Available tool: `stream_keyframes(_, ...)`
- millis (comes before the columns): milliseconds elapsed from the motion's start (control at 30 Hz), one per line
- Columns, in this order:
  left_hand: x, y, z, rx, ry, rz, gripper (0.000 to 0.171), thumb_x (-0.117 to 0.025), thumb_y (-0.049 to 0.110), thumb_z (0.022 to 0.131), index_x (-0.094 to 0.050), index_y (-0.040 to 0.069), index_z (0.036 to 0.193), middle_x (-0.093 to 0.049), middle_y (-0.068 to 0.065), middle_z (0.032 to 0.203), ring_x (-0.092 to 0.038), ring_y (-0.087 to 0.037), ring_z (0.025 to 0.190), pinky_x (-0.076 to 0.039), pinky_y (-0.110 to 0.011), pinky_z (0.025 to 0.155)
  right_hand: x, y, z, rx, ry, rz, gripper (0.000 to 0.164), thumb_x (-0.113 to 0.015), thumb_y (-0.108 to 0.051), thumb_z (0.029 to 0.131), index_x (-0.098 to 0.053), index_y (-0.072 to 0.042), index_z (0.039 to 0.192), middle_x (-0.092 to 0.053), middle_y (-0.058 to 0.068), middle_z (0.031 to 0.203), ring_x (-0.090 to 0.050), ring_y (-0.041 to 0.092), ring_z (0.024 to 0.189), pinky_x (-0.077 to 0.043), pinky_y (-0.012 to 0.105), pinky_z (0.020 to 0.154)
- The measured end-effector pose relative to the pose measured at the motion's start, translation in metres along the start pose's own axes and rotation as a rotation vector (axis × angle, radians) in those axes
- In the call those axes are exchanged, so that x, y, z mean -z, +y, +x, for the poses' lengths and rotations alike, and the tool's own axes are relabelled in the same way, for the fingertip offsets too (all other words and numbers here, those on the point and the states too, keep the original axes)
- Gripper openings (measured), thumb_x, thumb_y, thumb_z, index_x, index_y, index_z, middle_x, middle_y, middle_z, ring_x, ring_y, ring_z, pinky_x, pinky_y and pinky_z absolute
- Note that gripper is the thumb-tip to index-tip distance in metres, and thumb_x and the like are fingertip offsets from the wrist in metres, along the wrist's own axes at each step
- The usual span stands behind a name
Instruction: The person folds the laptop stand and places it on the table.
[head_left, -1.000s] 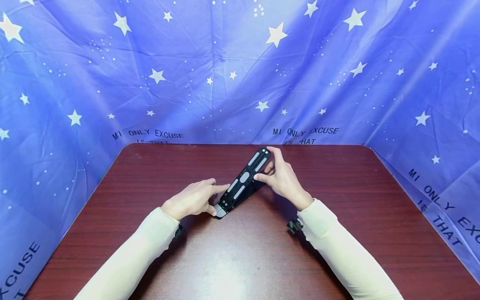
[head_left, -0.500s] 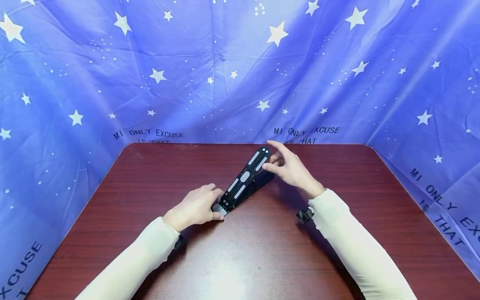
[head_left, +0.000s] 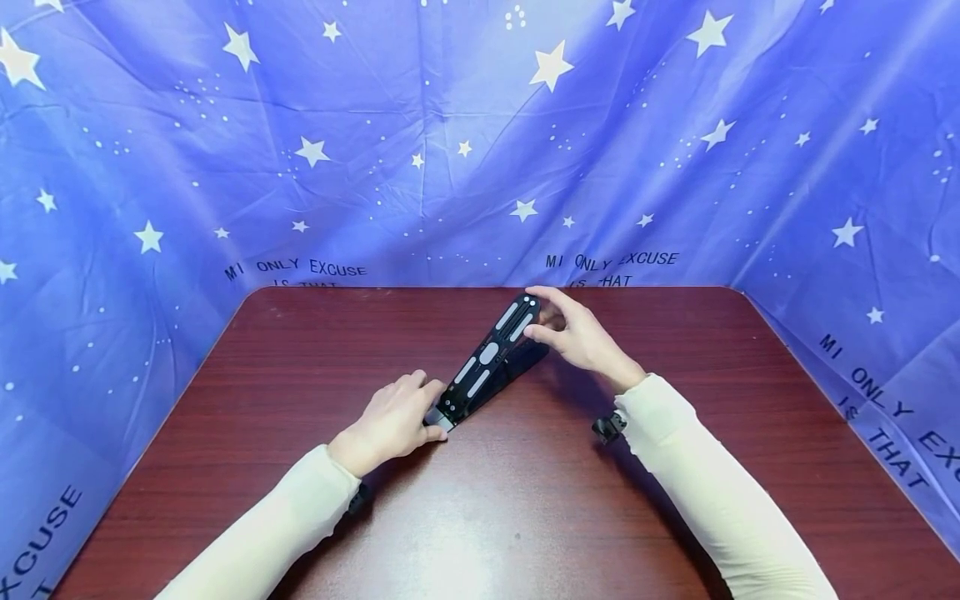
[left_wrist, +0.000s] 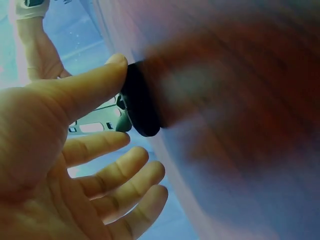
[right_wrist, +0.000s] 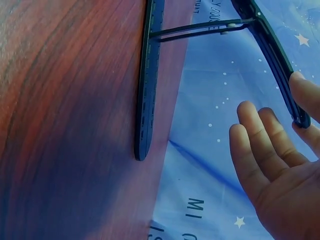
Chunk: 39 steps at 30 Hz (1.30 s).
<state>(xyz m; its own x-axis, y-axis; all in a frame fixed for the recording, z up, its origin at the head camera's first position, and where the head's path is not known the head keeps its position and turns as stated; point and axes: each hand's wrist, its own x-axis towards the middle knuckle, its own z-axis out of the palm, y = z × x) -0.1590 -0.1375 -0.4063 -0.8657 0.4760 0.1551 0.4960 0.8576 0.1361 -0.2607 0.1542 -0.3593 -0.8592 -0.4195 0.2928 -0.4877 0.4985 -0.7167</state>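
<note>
A black folding laptop stand (head_left: 471, 371) with grey pads stands on the table, slanting from near left to far right in the head view. Its upper arm (right_wrist: 275, 60) is raised off the notched base bar (right_wrist: 144, 110), and a thin strut (right_wrist: 200, 31) joins the two. My left hand (head_left: 388, 417) pinches the near, hinged end (left_wrist: 141, 100) between thumb and index finger, its other fingers spread. At the raised far end, my right hand (head_left: 581, 337) holds the tip of the upper arm between thumb and index finger, the remaining fingers loose below it.
The stand rests on a dark red wood-grain table (head_left: 300, 333). Behind and at both sides hangs a blue cloth (head_left: 375, 100) with white stars and printed words. A dark wrist device (head_left: 609, 427) sits under the right sleeve cuff.
My right hand has shifted right, its thumb moving from mid-arm toward the raised tip. The left thumb has slid along the near end, and the left index finger has drawn back.
</note>
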Motion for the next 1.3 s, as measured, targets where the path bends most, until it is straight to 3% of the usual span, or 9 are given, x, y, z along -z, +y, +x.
stream_keyframes(233, 0.001, -0.002, 0.003, -0.013, 0.006, 0.004, 0.054, -0.084, 0.037, 0.071, -0.064, 0.011, 0.113, -0.044, 0.002, 0.082, -0.048, -0.018, 0.074, -0.042, -0.034, 0.059, -0.004, 0.000, -0.004, -0.005, 0.047, 0.021, 0.057, -0.073, -0.015, 0.085, -0.048, -0.014, 0.136, -0.064, 0.008, 0.086, -0.063, 0.020, 0.075, -0.050, 0.037, 0.070)
stream_keyframes(500, 0.006, -0.007, 0.004, -0.001, -0.033, -0.024, 0.056, -0.084, 0.032, 0.071, -0.064, 0.011, 0.119, -0.050, 0.001, 0.089, -0.049, -0.016, 0.078, -0.045, -0.035, 0.064, -0.010, -0.003, -0.011, 0.001, 0.107, 0.062, 0.056, -0.075, -0.013, 0.083, -0.050, -0.012, 0.133, -0.066, 0.006, 0.081, -0.063, 0.023, 0.072, -0.050, 0.032, 0.066)
stream_keyframes(867, 0.007, -0.022, 0.011, 0.007, -0.054, -0.052, 0.056, -0.084, 0.025, 0.072, -0.064, 0.017, 0.123, -0.046, 0.004, 0.088, -0.045, -0.013, 0.075, -0.042, -0.031, 0.062, -0.014, -0.011, -0.023, -0.012, 0.159, -0.002, 0.054, -0.077, -0.019, 0.081, -0.049, -0.014, 0.127, -0.065, 0.003, 0.075, -0.061, 0.017, 0.068, -0.048, 0.025, 0.061)
stream_keyframes(1300, 0.010, -0.034, 0.020, 0.021, -0.087, -0.062, 0.058, -0.081, 0.014, 0.072, -0.062, 0.019, 0.127, -0.046, 0.001, 0.090, -0.048, -0.016, 0.077, -0.044, -0.034, 0.063, -0.018, -0.021, -0.034, -0.066, 0.174, -0.021, 0.054, -0.078, -0.025, 0.080, -0.046, -0.015, 0.123, -0.063, -0.003, 0.062, -0.059, 0.017, 0.061, -0.041, 0.031, 0.061)
